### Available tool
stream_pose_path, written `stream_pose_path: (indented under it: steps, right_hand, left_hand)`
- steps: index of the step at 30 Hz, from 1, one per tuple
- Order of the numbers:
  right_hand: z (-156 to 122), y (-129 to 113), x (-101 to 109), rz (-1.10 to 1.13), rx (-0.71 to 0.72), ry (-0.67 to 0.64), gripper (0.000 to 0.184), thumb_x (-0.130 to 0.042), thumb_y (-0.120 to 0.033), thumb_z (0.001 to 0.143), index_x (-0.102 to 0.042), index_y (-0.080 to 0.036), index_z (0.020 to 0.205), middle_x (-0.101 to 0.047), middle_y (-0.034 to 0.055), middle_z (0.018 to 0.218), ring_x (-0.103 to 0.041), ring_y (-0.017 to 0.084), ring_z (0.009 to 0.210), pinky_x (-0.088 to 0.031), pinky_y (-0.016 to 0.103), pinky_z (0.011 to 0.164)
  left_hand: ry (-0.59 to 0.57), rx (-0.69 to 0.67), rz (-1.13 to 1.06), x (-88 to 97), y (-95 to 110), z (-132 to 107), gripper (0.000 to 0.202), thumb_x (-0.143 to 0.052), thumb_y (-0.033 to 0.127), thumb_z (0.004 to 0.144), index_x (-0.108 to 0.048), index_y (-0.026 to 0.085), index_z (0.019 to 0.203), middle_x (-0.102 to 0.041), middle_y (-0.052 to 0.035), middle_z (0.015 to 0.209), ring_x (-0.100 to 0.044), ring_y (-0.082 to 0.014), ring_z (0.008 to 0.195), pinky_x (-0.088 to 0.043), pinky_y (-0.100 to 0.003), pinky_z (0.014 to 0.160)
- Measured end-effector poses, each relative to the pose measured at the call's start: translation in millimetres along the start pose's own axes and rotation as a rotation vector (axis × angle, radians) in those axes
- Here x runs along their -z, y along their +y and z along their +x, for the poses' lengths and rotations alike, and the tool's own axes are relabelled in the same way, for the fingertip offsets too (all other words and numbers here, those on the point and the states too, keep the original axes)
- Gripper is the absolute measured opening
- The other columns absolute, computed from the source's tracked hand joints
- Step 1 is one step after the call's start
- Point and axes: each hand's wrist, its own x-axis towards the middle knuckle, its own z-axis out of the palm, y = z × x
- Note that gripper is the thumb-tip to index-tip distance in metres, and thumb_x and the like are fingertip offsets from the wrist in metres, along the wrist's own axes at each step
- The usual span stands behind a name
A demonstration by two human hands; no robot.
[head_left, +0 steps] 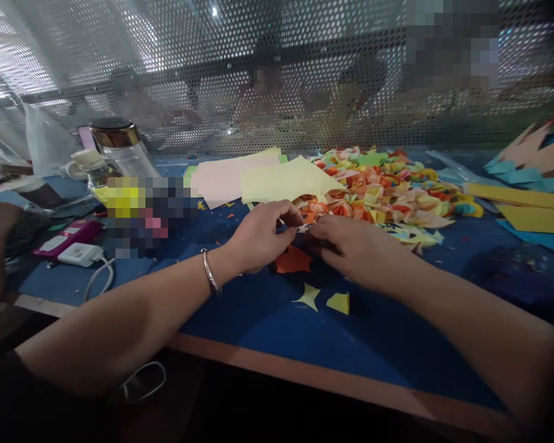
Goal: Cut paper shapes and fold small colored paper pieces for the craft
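Over the blue table, my left hand [263, 234], with a silver bangle at its wrist, is closed in a pinch. Facing it, my right hand [351, 243] has its fingers curled in, and the fingertips of both hands nearly meet around a small pale piece of paper [303, 227], mostly hidden by the fingers. Just below them lies an orange paper piece [295, 261]. Nearer to me are a pale yellow star-shaped scrap [310, 296] and a yellow paper piece [339, 303]. Behind my hands a large heap of colourful folded paper pieces [392, 184] spreads out.
Pale yellow sheets [281, 178] and pink sheets [221, 178] lie behind my left hand. At left stand a clear bottle [124, 147], a white charger [80, 253] and a purple box [69, 237]. Yellow paper strips [530, 209] lie right. A perforated screen [240, 104] rises behind.
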Motion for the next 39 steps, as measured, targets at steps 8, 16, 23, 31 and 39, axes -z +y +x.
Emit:
stream_pose_path:
  steps: [8,16,23,31,39]
  right_hand:
    - [1.1,2.2,-5.5,0.005,-0.022,0.08,0.018,-0.05,-0.02,0.092,-0.068,-0.022,0.091,-0.071,0.0073,0.095,-0.066,0.022,0.083,-0.047,0.033,0.071]
    - [-2.3,-1.9,6.4,0.078,0.033,0.234,0.019,-0.05,-0.028,0.095,-0.068,-0.021,0.094,-0.07,0.0083,0.09,-0.065,0.022,0.076,-0.044,0.033,0.067]
    - [-3.4,-4.3,6.9,0.085,0.06,0.245,0.016,-0.051,-0.029,0.095,-0.066,-0.023,0.094,-0.071,0.008,0.091,-0.065,0.022,0.075,-0.044,0.033,0.065]
    - [-4.7,-10.6,12.2,0.202,-0.008,0.254,0.018,-0.054,-0.032,0.096,-0.069,-0.023,0.094,-0.071,0.0063,0.087,-0.064,0.019,0.07,-0.044,0.032,0.063]
    - [-7.1,-14.4,15.4,0.316,-0.097,0.28,0.017,-0.058,-0.033,0.097,-0.072,-0.023,0.095,-0.073,0.0066,0.089,-0.065,0.019,0.069,-0.048,0.033,0.064]
  left_hand:
    - [-0.017,0.045,-0.117,-0.3,-5.1,0.5,0.009,-0.062,0.013,0.086,-0.067,0.019,0.091,-0.074,-0.005,0.093,-0.066,-0.0148,0.082,-0.05,-0.03,0.077]
    - [-0.073,0.113,-0.365,-8.0,-4.7,-1.8,0.017,-0.075,0.027,0.082,-0.065,0.019,0.093,-0.076,-0.0065,0.09,-0.069,-0.0168,0.082,-0.052,-0.03,0.074]
    - [-0.101,0.169,-0.444,-7.7,-2.2,-1.7,0.02,-0.073,0.012,0.076,-0.064,0.019,0.093,-0.076,-0.0039,0.085,-0.07,-0.0153,0.078,-0.051,-0.027,0.068]
    - [-0.028,0.168,-0.462,-8.2,-3.7,1.4,0.018,-0.072,0.008,0.073,-0.066,0.018,0.087,-0.071,-0.0011,0.079,-0.066,-0.0133,0.075,-0.05,-0.027,0.069]
    - [0.013,0.362,-0.701,-5.3,6.2,-0.4,0.015,-0.075,0.008,0.074,-0.065,0.017,0.081,-0.067,0.0012,0.075,-0.063,-0.0093,0.07,-0.05,-0.026,0.068]
